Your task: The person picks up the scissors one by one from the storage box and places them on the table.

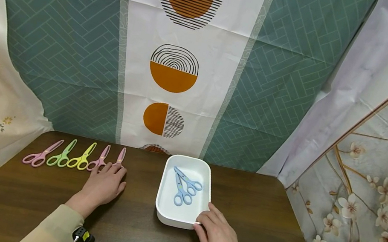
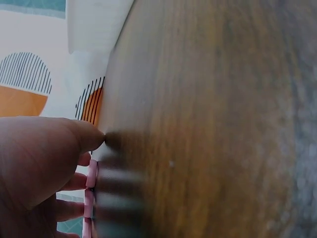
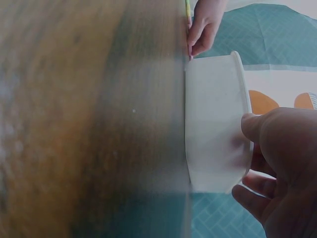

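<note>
My left hand (image 1: 103, 185) lies over the right end of a row of scissors, its fingertips on the handles of the rightmost pink scissors (image 1: 121, 156). In the left wrist view, pink handle loops (image 2: 91, 173) show under the fingers, and the thumb reaches down to the wood. Another pair of pink scissors (image 1: 104, 154) lies close beside that hand. At the near right corner of a white plastic tray (image 1: 179, 223), my right hand (image 1: 217, 240) grips the rim between thumb and fingers. Two pairs of light blue scissors (image 1: 185, 186) lie crossed inside the tray, blades pointing away.
Further left in the row lie yellow scissors (image 1: 82, 156), green scissors (image 1: 62, 154) and pink scissors (image 1: 43, 153), blades pointing away. Everything stands on a dark wooden table (image 1: 134, 240). A patterned curtain (image 1: 73, 52) hangs along its back edge, with floral cloth (image 1: 370, 204) at the right.
</note>
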### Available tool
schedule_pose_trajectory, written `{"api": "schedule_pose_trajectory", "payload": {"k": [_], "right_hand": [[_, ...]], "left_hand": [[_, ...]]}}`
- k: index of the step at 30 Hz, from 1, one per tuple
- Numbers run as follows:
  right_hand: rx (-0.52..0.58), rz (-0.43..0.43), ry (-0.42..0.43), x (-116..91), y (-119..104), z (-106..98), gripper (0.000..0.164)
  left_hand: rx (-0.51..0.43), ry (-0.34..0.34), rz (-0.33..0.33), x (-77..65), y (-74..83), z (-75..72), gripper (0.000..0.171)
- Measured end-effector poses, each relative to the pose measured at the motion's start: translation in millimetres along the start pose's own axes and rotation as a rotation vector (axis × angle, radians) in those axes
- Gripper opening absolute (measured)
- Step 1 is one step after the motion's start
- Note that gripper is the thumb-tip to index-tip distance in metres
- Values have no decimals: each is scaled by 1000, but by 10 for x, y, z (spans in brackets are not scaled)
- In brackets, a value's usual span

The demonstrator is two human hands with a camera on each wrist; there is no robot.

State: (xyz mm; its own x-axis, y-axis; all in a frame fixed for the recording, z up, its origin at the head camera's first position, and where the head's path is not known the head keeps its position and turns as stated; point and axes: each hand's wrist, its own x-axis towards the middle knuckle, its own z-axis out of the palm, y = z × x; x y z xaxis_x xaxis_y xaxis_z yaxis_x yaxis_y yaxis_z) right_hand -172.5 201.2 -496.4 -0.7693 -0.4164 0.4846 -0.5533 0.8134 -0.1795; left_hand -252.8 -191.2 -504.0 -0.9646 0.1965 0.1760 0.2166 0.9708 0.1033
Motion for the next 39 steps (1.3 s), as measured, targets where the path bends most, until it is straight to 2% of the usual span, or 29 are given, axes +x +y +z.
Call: {"api": "schedule_pose_trajectory", "payload": {"k": [24, 30, 39], "right_hand": [[3, 10, -14, 10, -16, -14, 15], [6, 17, -24, 11, -19, -16, 14], [6, 20, -23, 15, -21, -22, 15]], "left_hand": [[-25, 25, -27, 13, -11, 50, 49], [-52, 58, -41, 1, -16, 53, 51], [-72, 111, -34, -42, 77, 3, 51]]}}
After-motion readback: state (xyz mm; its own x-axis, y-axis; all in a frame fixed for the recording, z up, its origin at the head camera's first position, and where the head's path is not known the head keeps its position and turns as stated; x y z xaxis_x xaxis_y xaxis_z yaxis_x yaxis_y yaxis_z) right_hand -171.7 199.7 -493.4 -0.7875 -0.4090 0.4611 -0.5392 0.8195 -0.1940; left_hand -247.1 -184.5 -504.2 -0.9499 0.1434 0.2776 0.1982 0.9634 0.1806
